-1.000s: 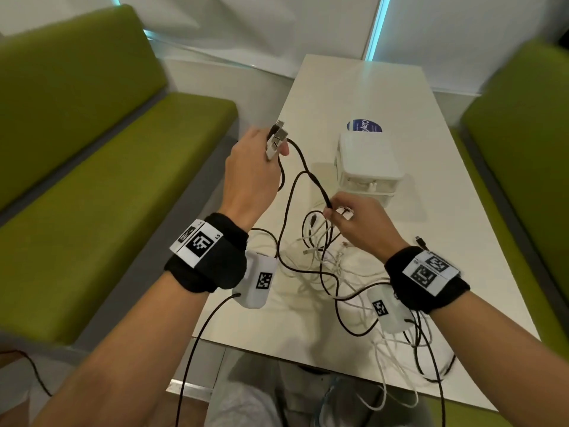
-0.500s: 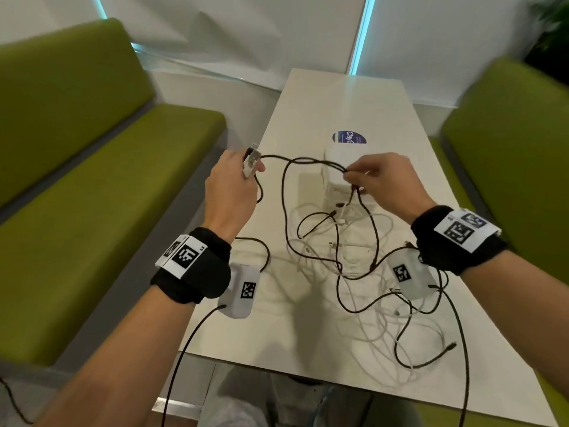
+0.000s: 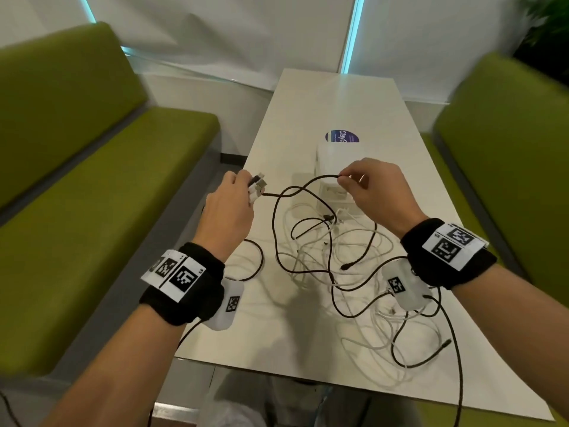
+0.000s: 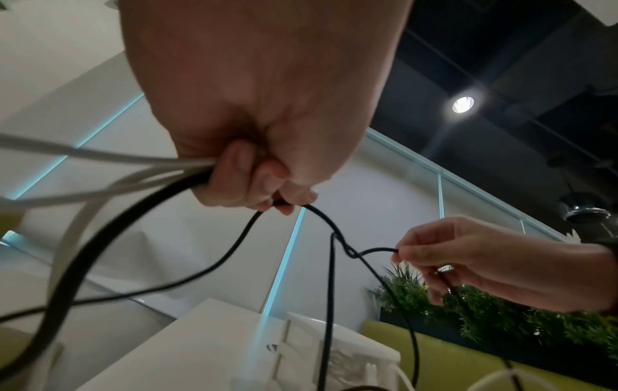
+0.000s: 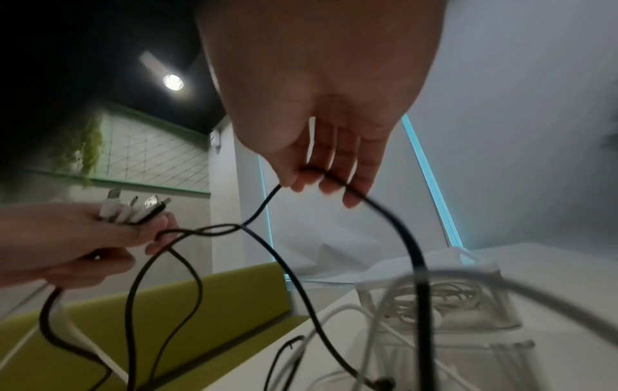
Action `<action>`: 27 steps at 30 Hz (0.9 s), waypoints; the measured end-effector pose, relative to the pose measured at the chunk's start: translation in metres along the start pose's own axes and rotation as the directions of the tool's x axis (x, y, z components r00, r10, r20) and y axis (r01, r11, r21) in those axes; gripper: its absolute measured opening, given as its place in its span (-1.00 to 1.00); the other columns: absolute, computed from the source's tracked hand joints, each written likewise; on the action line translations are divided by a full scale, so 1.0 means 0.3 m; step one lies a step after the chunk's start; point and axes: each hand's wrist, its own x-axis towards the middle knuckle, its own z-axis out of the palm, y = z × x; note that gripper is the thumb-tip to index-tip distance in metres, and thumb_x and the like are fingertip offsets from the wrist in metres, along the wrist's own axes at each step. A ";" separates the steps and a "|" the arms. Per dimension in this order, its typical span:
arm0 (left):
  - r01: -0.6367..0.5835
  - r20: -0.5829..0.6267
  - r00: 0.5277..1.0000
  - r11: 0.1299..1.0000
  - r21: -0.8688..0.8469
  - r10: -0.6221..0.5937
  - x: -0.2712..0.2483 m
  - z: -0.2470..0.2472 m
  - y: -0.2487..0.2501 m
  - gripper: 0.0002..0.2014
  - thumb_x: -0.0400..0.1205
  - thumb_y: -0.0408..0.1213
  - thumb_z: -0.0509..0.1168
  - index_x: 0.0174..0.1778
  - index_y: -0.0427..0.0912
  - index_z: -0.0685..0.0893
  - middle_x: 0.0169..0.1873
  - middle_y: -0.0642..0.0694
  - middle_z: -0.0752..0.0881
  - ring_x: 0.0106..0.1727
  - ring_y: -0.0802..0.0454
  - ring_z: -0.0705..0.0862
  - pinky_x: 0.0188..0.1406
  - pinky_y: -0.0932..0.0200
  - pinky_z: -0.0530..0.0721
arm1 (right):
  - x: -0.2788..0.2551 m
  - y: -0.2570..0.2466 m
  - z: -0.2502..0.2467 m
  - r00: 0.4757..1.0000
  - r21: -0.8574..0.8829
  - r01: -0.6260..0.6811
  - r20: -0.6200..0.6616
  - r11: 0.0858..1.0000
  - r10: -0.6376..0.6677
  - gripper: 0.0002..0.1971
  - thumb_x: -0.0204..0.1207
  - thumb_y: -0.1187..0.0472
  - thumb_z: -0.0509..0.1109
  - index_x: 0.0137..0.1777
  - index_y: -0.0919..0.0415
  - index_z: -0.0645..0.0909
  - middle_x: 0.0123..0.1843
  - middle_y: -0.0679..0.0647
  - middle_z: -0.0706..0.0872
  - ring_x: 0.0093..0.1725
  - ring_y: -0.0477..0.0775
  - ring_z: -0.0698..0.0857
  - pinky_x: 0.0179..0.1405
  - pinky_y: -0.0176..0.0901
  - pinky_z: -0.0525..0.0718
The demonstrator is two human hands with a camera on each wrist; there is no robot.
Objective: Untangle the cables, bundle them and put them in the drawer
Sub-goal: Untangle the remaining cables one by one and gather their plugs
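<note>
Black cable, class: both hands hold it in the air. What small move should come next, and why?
Probably the right hand should draw the black cable up and away from the left hand, which grips the plugs. The cable crosses itself between the hands and still runs through the white cables on the table.

A booth nook with green seating and pale walls

A long white counter point(image 3: 338, 97) runs up the middle of the frame, flanked by an olive-green bench point(image 3: 92, 180) on the left and a matching green seat point(image 3: 508, 149) on the right. Behind it, white wall panels point(image 3: 231, 35) are split by thin cyan light strips point(image 3: 351, 32). A leafy plant point(image 3: 545, 29) fills the upper right corner; the wrist views show a dark ceiling point(image 4: 501, 53) with a round spotlight point(image 4: 463, 104).
</note>
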 end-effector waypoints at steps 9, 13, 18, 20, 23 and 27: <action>0.074 -0.261 0.956 0.968 -0.240 -0.137 0.032 -0.156 -0.013 -0.75 0.79 -0.15 0.08 0.06 -0.26 0.56 -0.09 -0.19 0.61 -0.12 -0.15 0.54 -0.15 -0.06 0.46 | 0.085 -0.004 -0.060 0.932 -0.126 -0.035 0.354 0.991 0.077 -0.76 0.67 -0.03 0.31 0.18 -0.02 0.75 0.07 0.02 0.77 0.01 -0.01 0.67 0.05 -0.16 0.54; -0.009 -0.185 0.982 0.980 -0.199 -0.028 0.035 -0.129 0.043 -0.87 0.77 -0.24 0.13 -0.06 -0.08 0.53 -0.15 -0.13 0.67 -0.12 -0.16 0.62 -0.23 0.03 0.44 | 0.138 -0.056 -0.122 0.998 0.252 -0.061 0.044 0.966 0.051 -0.76 0.66 0.06 0.33 0.06 0.16 0.78 -0.13 -0.01 0.80 -0.18 -0.12 0.72 -0.02 -0.12 0.71; -0.040 0.007 0.999 0.986 -0.161 0.041 -0.029 -0.038 0.085 -0.87 0.76 -0.27 0.13 -0.05 -0.08 0.56 -0.15 -0.14 0.75 -0.13 -0.22 0.67 -0.19 -0.04 0.54 | 0.043 -0.076 0.045 0.922 0.165 -0.090 0.387 0.982 0.020 -0.83 0.67 0.03 0.33 0.00 0.04 0.72 -0.17 -0.03 0.77 -0.23 -0.09 0.70 -0.16 -0.19 0.63; -0.033 0.026 0.999 0.988 -0.153 0.037 -0.040 -0.030 0.079 -0.85 0.77 -0.25 0.12 -0.03 -0.12 0.58 -0.18 -0.11 0.73 -0.18 -0.20 0.66 -0.19 -0.07 0.57 | -0.038 -0.036 0.143 0.735 -0.081 0.020 0.677 0.997 0.041 -0.76 0.66 -0.06 0.31 0.12 0.02 0.72 -0.02 -0.06 0.77 -0.08 -0.03 0.73 -0.02 -0.13 0.65; 0.001 0.018 1.000 0.984 -0.176 0.002 -0.038 -0.041 0.060 -0.77 0.77 -0.23 0.08 -0.18 -0.16 0.50 -0.34 -0.05 0.59 -0.32 -0.12 0.52 -0.31 0.00 0.38 | -0.100 0.000 0.186 0.580 -0.085 -0.112 0.804 0.990 0.135 -0.72 0.67 -0.08 0.29 0.21 0.02 0.68 -0.12 -0.06 0.82 -0.24 -0.04 0.78 -0.14 -0.14 0.73; 0.029 0.040 0.999 0.982 -0.188 -0.022 -0.039 -0.049 0.062 -0.75 0.78 -0.16 0.02 -0.20 -0.11 0.44 -0.32 0.04 0.44 -0.33 0.01 0.41 -0.25 0.08 0.26 | -0.067 -0.015 0.125 0.726 0.059 -0.210 0.677 0.976 0.116 -0.74 0.64 -0.06 0.34 0.17 0.05 0.68 -0.19 -0.04 0.82 -0.37 -0.14 0.73 -0.52 -0.48 0.52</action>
